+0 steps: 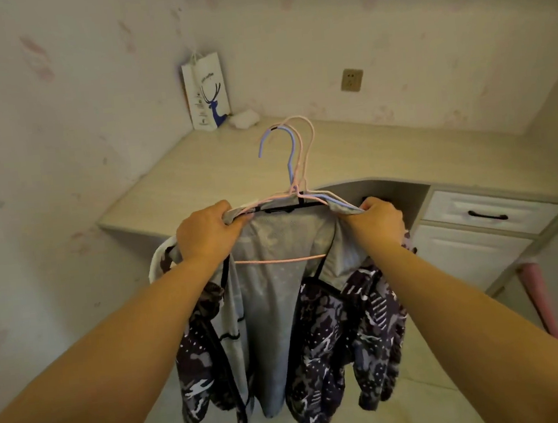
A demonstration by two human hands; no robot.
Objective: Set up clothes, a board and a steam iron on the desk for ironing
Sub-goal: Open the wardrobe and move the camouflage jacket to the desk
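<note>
Patterned clothes [283,331] hang vertically, hanger hooks [290,151] up.

Fingertips of the left hand [208,232] and right hand [376,219] are hidden, curled into the shoulders of the patterned jacket [322,337]. How many hangers [294,161] are stacked cannot be told; their lower bars are mostly covered by fabric. Small print on the paper bag [206,93] at upper centre is too small to read. The white lump [243,118] beside it is blurred, unidentifiable. The drawer unit [485,224] is cut by the right edge.
</note>
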